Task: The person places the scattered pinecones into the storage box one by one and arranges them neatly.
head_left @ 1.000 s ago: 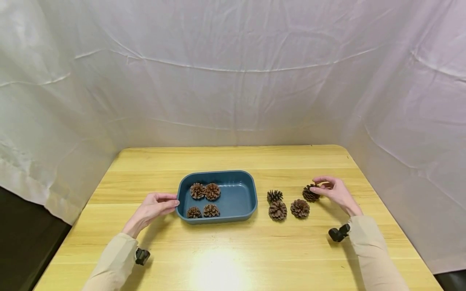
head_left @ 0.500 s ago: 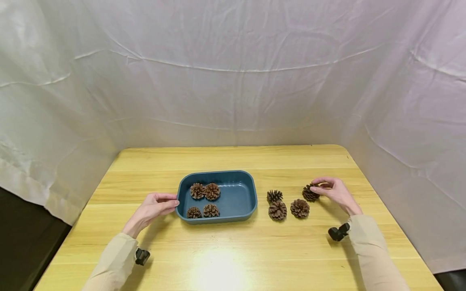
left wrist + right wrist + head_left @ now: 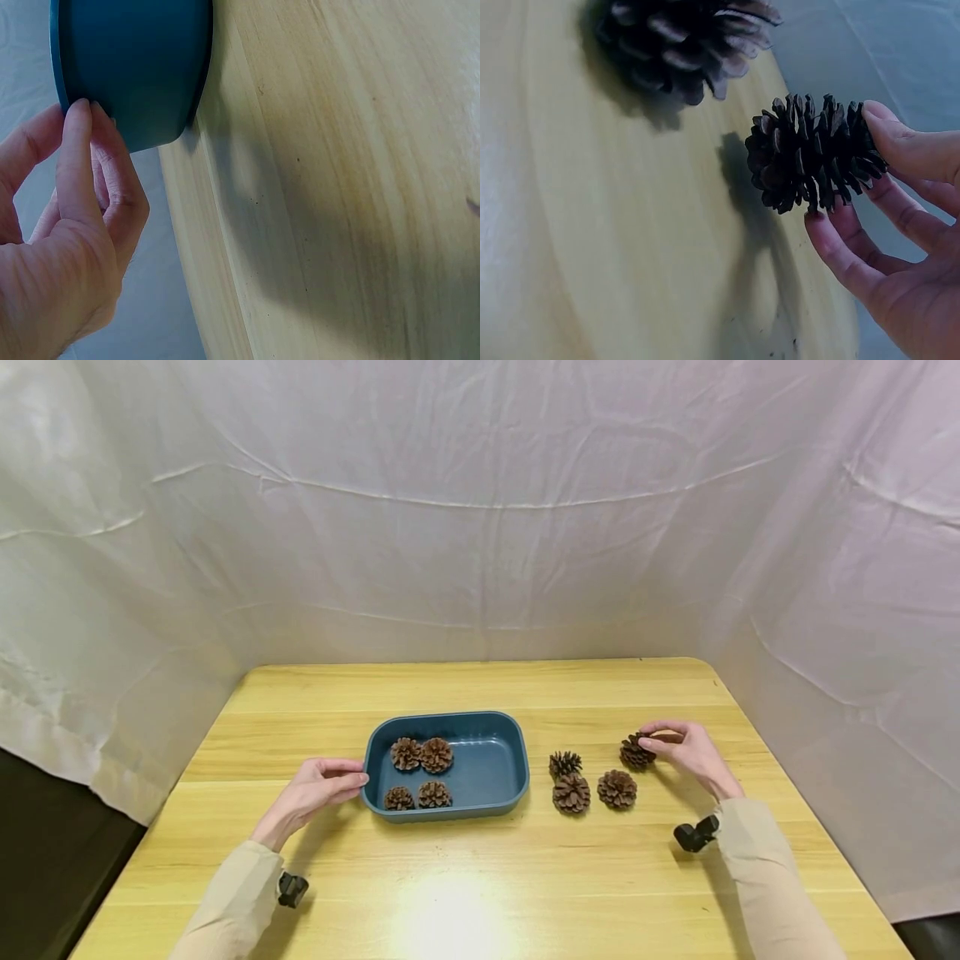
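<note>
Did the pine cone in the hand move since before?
Yes. The pine cone in the right hand has lifted slightly up and left, away from the cone on the table below it.

Head view looks down over the whole table [image 3: 480, 868]; both wrist views sit close at its surface
</note>
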